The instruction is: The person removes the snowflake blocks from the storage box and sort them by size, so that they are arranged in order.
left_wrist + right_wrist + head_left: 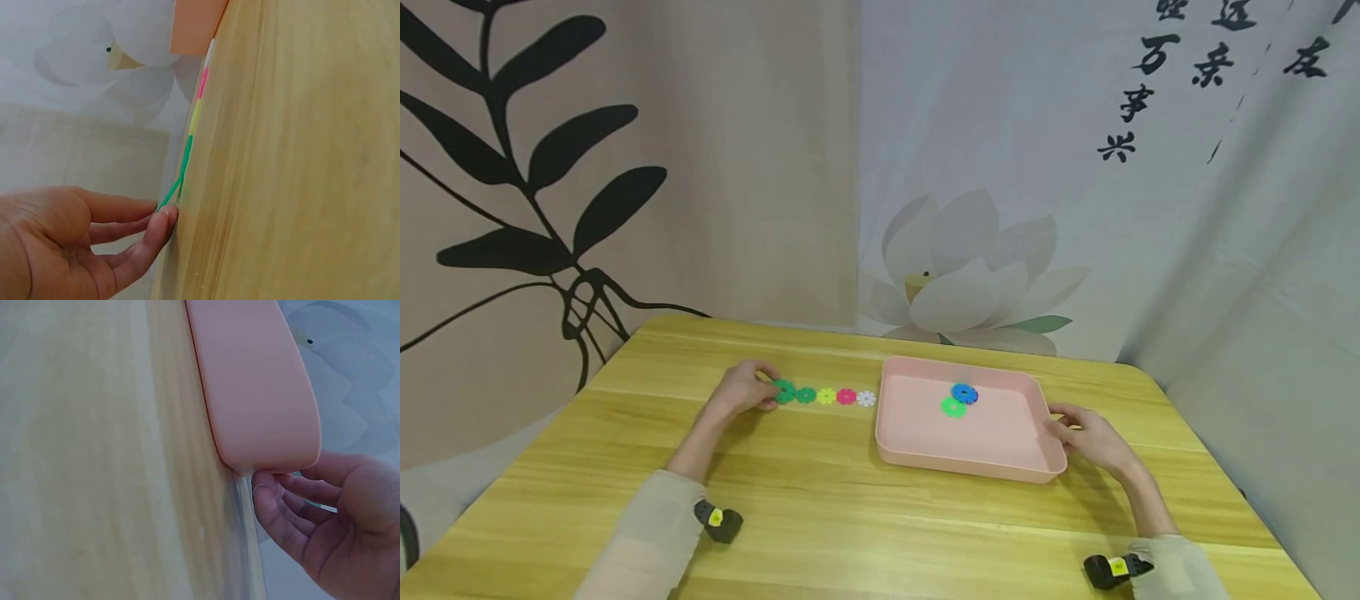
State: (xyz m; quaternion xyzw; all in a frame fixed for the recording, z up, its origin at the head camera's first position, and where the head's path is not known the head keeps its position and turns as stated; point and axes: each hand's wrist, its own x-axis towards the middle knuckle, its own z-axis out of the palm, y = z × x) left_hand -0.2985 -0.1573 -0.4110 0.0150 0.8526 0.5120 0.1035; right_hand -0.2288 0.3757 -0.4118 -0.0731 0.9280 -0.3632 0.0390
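Observation:
My left hand point(747, 388) pinches a green snowflake disc point(785, 392) between thumb and fingers. In the left wrist view that disc point(169, 192) is tilted, one edge raised off the table and the other against the row. To its right lie another green disc point(806, 395), a yellow disc point(826, 396), a pink disc point(846, 397) and a white disc point(866, 398). My right hand point(1093, 437) grips the right end of a pink tray point(917, 437), with the thumb low on its outer wall point(262, 394). Inside the tray, a blue disc point(965, 393) overlaps a light green disc point(953, 407).
The wooden table point(820, 517) carries the tray and the row of discs. Behind its far edge hangs a curtain point(760, 167) with printed leaves, a lotus and writing. A black wrist camera point(721, 523) sits on the left sleeve, another point(1112, 571) on the right.

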